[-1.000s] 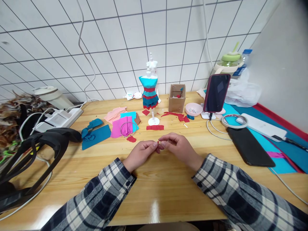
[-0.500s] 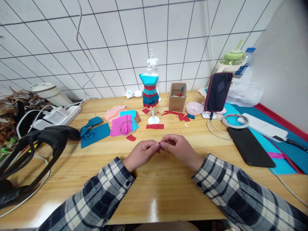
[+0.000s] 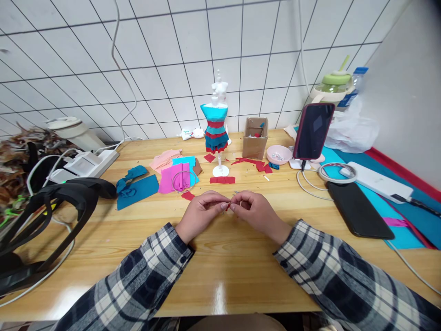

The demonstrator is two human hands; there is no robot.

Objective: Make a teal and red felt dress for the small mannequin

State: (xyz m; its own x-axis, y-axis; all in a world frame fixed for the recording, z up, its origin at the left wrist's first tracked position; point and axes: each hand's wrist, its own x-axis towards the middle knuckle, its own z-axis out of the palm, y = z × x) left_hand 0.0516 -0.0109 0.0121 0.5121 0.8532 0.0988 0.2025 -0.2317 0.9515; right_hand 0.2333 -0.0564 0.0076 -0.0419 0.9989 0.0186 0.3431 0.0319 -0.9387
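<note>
Centrally, the small red piece (image 3: pixel 228 207) sits low over the table (image 3: pixel 220 271), pinched between fingertips of 2 hands — left hand (image 3: pixel 203 211) and right hand (image 3: pixel 259 214); its long axis is too small to tell. Beyond them, the red strip (image 3: pixel 222 180) runs left to right before the upright dress form (image 3: pixel 217 126). Bare wood opens between the wrists — clear to the near edge.

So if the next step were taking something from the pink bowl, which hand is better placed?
Probably the right hand: the pink bowl sits on that side, and the left hand would have to reach across. Both pinch a small red scrap, so the left would likely hold it alone.
</note>
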